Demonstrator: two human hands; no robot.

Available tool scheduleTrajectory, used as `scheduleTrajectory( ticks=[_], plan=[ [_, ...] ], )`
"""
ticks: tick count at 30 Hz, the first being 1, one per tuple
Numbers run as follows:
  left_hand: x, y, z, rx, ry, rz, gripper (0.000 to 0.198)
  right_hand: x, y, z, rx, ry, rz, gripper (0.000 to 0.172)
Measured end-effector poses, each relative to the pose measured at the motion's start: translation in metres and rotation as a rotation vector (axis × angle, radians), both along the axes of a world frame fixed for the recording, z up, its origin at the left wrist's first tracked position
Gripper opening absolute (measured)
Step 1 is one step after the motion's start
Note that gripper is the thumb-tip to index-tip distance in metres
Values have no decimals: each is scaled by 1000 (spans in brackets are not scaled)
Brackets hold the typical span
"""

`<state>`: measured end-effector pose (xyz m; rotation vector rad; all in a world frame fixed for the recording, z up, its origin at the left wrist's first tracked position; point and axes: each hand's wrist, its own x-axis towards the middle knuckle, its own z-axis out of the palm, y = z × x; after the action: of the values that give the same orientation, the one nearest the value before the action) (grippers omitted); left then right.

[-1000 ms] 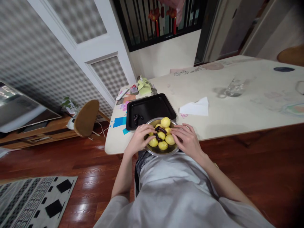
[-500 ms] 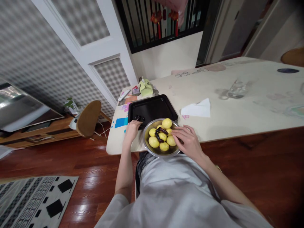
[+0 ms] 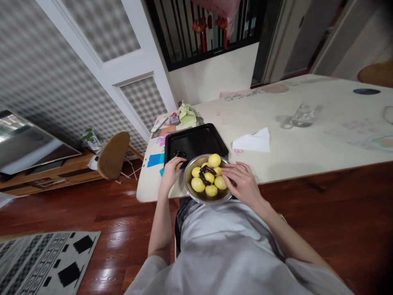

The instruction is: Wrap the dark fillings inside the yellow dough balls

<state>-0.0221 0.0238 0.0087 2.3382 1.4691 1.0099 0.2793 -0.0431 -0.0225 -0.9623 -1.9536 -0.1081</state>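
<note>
A steel bowl [image 3: 187, 189] at the table's front edge holds several yellow lemons [image 3: 198, 184]. Long dark purple fruits, like finger grapes [image 3: 210, 169], lie on top of them. My right hand [image 3: 242, 182] reaches over the bowl's right side, fingers stretched out and touching or close to the lemons there. Beyond the bowl is a black baking tray [image 3: 199, 141], with a few dark grapes [image 3: 179, 154] near its left front corner. My left hand [image 3: 171, 174] is at that corner, thumb and fingers pinched together; whatever they hold, if anything, is too small to make out.
A folded white paper [image 3: 253, 141] lies right of the tray, and a clear glass [image 3: 303, 116] sits farther right on the table [image 3: 307, 151]. Behind the tray are a light green box [image 3: 186, 114] and a white remote [image 3: 159, 124]. A wooden chair [image 3: 113, 155] stands left.
My left hand has shifted slightly at the tray's corner, its fingertips now closer to the bowl rim. My right hand and the bowl keep their places; the view has turned slightly.
</note>
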Motion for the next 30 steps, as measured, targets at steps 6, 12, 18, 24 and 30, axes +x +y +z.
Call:
scheduleTrajectory(
  ticks=[6, 12, 18, 24, 30],
  plan=[
    [32, -40, 29, 119, -144, -112, 16, 0, 0, 1, -17, 11, 4, 25],
    [66, -65, 23, 99, -148, -276, 11, 1, 0, 1, -17, 2, 0, 24],
    [83, -63, -3, 89, -2, -309, 8, 2, 0, 2, 1, 1, -12, 22],
    [81, -68, 0, 32, 196, -309, 3, 2, 1, 1, -3, -10, -11, 22],
    [72, -61, 9, 31, 40, -352, 5, 2, 1, 1, -12, 2, -3, 25]
  ],
)
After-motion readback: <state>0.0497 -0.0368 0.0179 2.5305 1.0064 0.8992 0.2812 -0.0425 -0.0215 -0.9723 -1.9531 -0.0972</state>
